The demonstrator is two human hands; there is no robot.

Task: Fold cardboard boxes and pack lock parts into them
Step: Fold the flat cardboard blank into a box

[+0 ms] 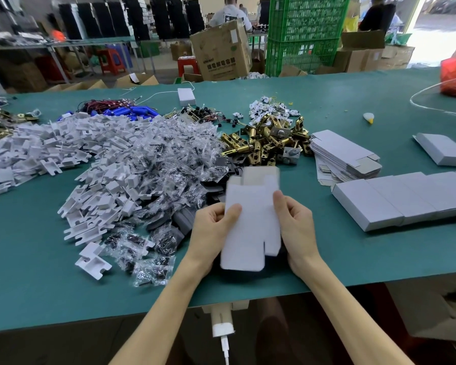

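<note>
Gripping flat white card box (250, 222) above green mat (353, 262): left hand (213, 227) and right hand (295, 227), thumbs pinching its edges. Brass latches (263, 143) at 12 o'clock; flat box stack (345, 156) at 2 o'clock.

Filling left half of worktop (37, 285): white inserts (90, 159), screw bags (163, 164) spilling toward near edge. Blocking centre: brass latches (263, 143). Crowding right side: flat blanks (345, 156), closed boxes (395, 201). Leaving passage along near-left edge and far edge right of centre.
</note>
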